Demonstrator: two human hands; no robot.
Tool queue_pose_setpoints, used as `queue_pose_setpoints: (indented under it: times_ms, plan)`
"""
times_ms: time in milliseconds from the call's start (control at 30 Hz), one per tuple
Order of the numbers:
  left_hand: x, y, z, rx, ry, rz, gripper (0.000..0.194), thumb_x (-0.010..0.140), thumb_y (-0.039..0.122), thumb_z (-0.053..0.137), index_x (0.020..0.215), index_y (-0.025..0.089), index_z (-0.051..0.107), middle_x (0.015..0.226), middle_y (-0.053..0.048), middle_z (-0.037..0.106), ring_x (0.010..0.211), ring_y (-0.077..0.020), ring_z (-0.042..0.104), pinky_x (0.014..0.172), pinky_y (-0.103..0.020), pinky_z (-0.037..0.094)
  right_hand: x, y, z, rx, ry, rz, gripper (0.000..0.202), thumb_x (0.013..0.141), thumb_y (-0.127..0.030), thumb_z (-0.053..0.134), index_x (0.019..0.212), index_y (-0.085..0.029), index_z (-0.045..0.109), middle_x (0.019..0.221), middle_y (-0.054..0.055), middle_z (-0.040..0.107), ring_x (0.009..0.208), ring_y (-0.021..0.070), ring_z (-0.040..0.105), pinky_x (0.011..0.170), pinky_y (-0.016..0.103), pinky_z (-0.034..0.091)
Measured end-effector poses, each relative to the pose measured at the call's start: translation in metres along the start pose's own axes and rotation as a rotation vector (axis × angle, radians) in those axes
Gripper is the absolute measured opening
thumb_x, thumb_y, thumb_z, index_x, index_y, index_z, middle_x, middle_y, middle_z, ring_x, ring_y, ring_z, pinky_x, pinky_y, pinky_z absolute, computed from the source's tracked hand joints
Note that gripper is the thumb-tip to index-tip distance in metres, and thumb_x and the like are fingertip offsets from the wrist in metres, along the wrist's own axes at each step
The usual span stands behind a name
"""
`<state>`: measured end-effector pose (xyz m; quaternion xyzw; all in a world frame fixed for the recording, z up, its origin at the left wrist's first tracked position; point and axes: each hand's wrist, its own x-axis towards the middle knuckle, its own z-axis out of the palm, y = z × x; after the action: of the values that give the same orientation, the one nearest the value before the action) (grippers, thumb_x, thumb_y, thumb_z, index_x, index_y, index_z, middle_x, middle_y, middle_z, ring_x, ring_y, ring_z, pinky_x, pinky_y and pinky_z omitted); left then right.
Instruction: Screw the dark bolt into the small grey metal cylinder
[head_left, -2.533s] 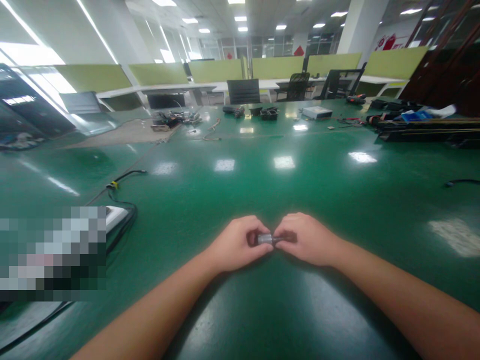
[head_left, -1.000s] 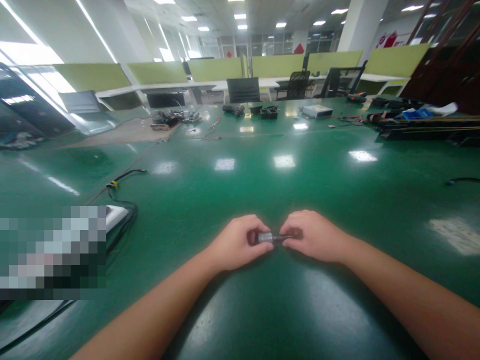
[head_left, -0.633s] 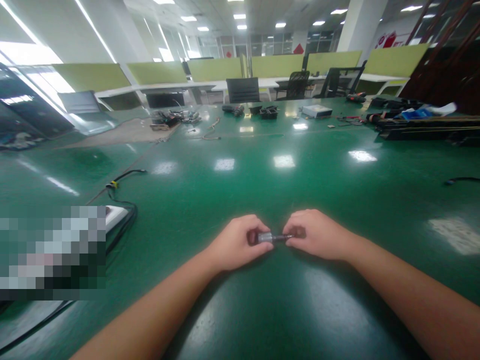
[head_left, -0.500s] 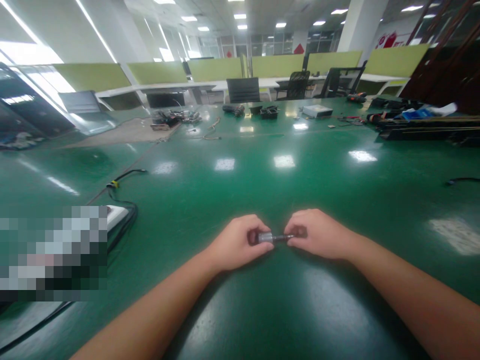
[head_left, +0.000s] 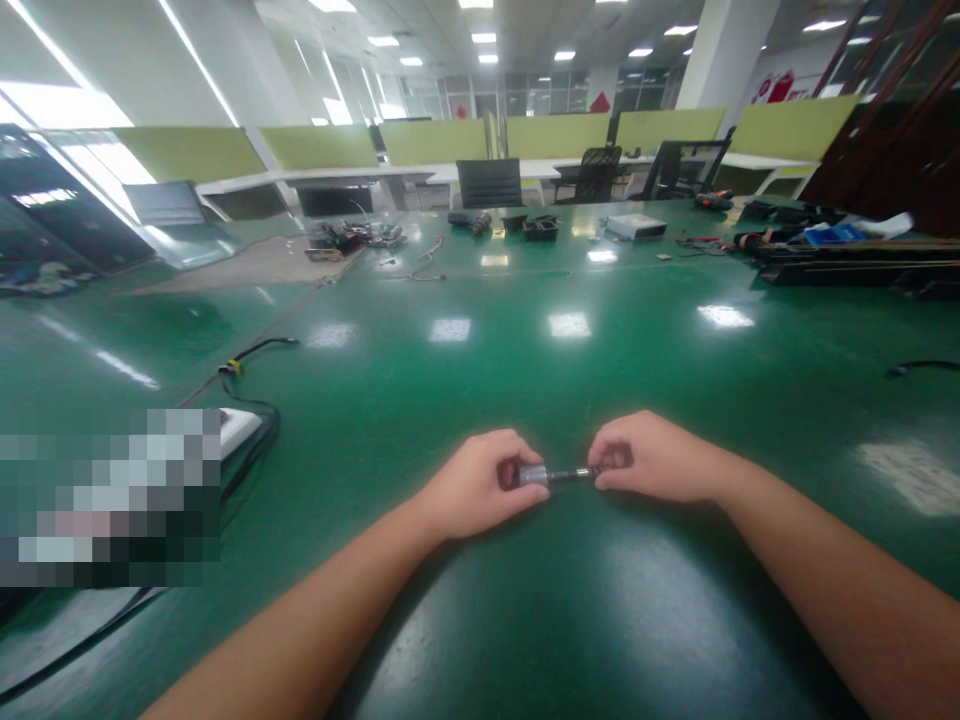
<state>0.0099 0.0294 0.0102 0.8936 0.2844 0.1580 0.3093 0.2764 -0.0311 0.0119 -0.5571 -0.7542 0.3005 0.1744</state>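
Observation:
My left hand (head_left: 484,485) is closed around the grey metallic handle of a small screwdriver (head_left: 534,475), thumb below and fingers above. The tool lies level, its thin dark shaft pointing right and ending in a shiny silver section. At that end my right hand (head_left: 652,460) pinches a small dark piece (head_left: 597,470), which looks like a screwdriver bit; the fingertips partly cover it. Whether the piece sits in the shaft or only touches it I cannot tell. Both hands are low over the green tabletop (head_left: 510,370).
A white power strip (head_left: 241,428) with black cables (head_left: 259,455) lies at left, partly pixelated. Toward the back are tangled parts (head_left: 356,236), a power drill (head_left: 472,222), a black tray (head_left: 540,228) and a silver box (head_left: 636,226). Long black strips (head_left: 847,262) are stacked at right.
My right hand has shifted slightly right and up, away from the handle, and more of the shaft's silver end shows. My left hand keeps hold of the handle.

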Motion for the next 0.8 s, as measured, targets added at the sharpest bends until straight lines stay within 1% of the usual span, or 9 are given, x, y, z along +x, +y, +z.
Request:
queue_pose_setpoints:
  times_ms: [100,200,267,333,433,533,667,800]
  plan:
    - [0.000,-0.001,0.000,-0.009,-0.002,0.008,0.021,0.083,0.034,0.074,0.097,0.018,0.072,0.078,-0.001,0.063,0.066,-0.0130,0.056,0.061,-0.023,0.042,0.001,-0.002,0.003,0.007,0.012,-0.019,0.010,0.077,-0.024,0.076,0.086,-0.021,0.077,0.072,-0.001,0.068,0.061,0.0124,0.059,0.056,0.023,0.042]
    - [0.000,-0.002,0.001,0.001,0.009,0.037,0.021,0.081,0.032,0.076,0.096,0.018,0.071,0.078,-0.001,0.062,0.067,-0.0135,0.055,0.062,-0.024,0.041,0.004,-0.009,0.012,-0.013,0.044,-0.054,0.009,0.079,-0.025,0.076,0.087,-0.021,0.077,0.072,-0.001,0.068,0.062,0.0122,0.059,0.058,0.023,0.042]
    - [0.000,-0.002,0.002,0.010,0.031,0.085,0.022,0.079,0.030,0.079,0.096,0.018,0.071,0.080,-0.001,0.062,0.072,-0.0147,0.056,0.065,-0.025,0.042,0.007,-0.015,0.022,-0.048,0.092,-0.106,0.007,0.080,-0.024,0.076,0.086,-0.021,0.076,0.074,-0.001,0.068,0.065,0.0127,0.059,0.061,0.024,0.042]
    - [0.000,-0.002,0.003,0.007,0.044,0.129,0.023,0.077,0.031,0.080,0.094,0.017,0.071,0.083,-0.002,0.063,0.076,-0.0160,0.057,0.068,-0.026,0.043,0.010,-0.021,0.032,-0.092,0.140,-0.201,0.007,0.082,-0.023,0.075,0.088,-0.021,0.075,0.079,0.000,0.069,0.074,0.0144,0.060,0.067,0.026,0.042]
    - [0.000,-0.002,0.003,-0.020,0.042,0.131,0.023,0.082,0.037,0.077,0.091,0.017,0.071,0.082,-0.003,0.063,0.074,-0.0157,0.057,0.067,-0.026,0.043,0.013,-0.026,0.042,-0.119,0.180,-0.263,0.006,0.083,-0.022,0.073,0.088,-0.021,0.074,0.080,0.001,0.069,0.076,0.0151,0.060,0.070,0.027,0.041]
    - [0.001,-0.002,0.003,-0.034,0.049,0.103,0.021,0.087,0.037,0.071,0.093,0.017,0.071,0.081,-0.003,0.064,0.071,-0.0146,0.057,0.065,-0.025,0.043,0.013,-0.027,0.043,-0.110,0.185,-0.256,0.005,0.085,-0.022,0.071,0.089,-0.020,0.074,0.081,0.002,0.069,0.076,0.0150,0.060,0.069,0.026,0.042]
    - [0.001,0.000,0.003,0.003,0.022,0.098,0.022,0.083,0.033,0.075,0.099,0.018,0.072,0.083,-0.003,0.065,0.073,-0.0153,0.058,0.066,-0.025,0.043,0.012,-0.026,0.040,-0.116,0.170,-0.271,0.005,0.085,-0.022,0.071,0.089,-0.020,0.074,0.084,0.003,0.070,0.079,0.0162,0.061,0.072,0.027,0.043]
    - [0.001,0.001,0.004,0.011,0.003,0.079,0.021,0.081,0.032,0.076,0.095,0.018,0.071,0.083,-0.002,0.064,0.074,-0.0155,0.058,0.066,-0.025,0.042,0.012,-0.026,0.040,-0.115,0.162,-0.267,0.005,0.085,-0.022,0.072,0.089,-0.020,0.074,0.083,0.002,0.069,0.079,0.0160,0.061,0.071,0.027,0.042]
